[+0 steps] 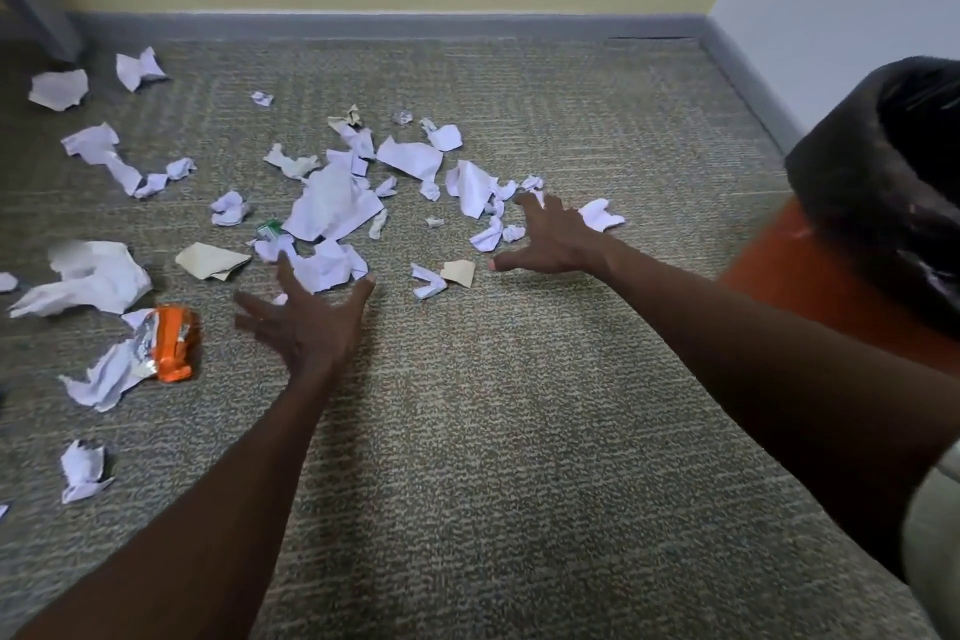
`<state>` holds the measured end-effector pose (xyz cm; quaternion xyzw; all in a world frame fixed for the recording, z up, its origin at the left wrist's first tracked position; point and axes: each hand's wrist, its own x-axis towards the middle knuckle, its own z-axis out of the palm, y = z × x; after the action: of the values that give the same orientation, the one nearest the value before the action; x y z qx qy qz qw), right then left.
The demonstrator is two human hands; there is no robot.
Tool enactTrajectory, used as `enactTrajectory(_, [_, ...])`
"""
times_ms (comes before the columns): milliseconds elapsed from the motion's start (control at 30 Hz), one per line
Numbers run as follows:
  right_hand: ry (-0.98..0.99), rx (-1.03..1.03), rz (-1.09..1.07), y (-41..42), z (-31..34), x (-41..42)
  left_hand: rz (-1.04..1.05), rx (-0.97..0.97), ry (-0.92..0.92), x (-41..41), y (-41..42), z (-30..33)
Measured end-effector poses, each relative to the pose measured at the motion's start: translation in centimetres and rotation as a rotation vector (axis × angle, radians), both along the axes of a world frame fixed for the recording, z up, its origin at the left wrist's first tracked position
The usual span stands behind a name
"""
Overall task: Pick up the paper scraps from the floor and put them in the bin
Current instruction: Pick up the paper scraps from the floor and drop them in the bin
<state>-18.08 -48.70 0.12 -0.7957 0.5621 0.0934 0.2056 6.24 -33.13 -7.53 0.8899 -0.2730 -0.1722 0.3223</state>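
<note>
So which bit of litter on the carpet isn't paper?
The orange foil snack wrapper, far left of the left hand; everything else is white or tan paper.

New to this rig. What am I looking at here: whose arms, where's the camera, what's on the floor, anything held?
There is no robot here: a person does the job with bare hands. The single picture comes from a wide-angle camera worn on the person's head, looking forward and down, so the two arms reach in from the bottom edge.

The left hand and the right hand are both spread open above the carpet, reaching toward the litter. Neither holds anything.

On the carpet lie many white paper scraps, crumpled and torn, mostly in a loose cluster ahead of the hands, with more off to the left. A few tan pieces are mixed in, and an orange wrapper lies on the left.

The bin stands at the right edge: orange, lined with a black bag.

Walls and a grey baseboard close the far side.
</note>
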Motion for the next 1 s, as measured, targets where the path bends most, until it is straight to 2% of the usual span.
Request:
enactTrajectory(133, [-0.048,0.084,-0.029,-0.3,-3.0,1.0,-0.095,0.082,-0.127,-0.2,-1.5,-1.1])
enactTrajectory(267, [-0.083,0.090,-0.017,0.9,-5.4,3.0,-0.107,0.065,-0.264,-0.8,-1.8,-2.4])
enactTrajectory(400, [-0.176,-0.075,-0.033,3.7,-7.7,6.0,-0.191,-0.011,-0.402,-1.0,-2.4,-3.0])
enactTrajectory(533, [-0.269,-0.255,0.059,5.6,-9.5,6.8,-0.230,-0.056,-0.348,-1.6,-3.8,-3.1])
enactTrajectory(600, [-0.339,-0.333,0.104,6.3,-9.7,7.0,-0.317,-0.073,-0.385,-1.7,-4.5,-3.2])
enactTrajectory(700, [-0.301,-0.477,0.229,6.9,-9.7,7.2,-0.492,-0.086,-0.514,-1.5,-4.9,-3.2])
enactTrajectory(833, [-0.275,-0.578,0.317,7.7,-9.6,6.7,-0.653,-0.078,-0.585,-0.7,-5.0,-3.3])
enactTrajectory(933, [-0.251,-0.529,0.372,8.2,-9.2,6.7,-0.778,-0.276,-0.655,-1.3,-4.0,-2.7])
enactTrajectory(1000, [-0.297,-0.386,0.322,8.0,-8.5,6.9,-0.771,-0.370,-0.636,-2.4,-2.7,-1.7])
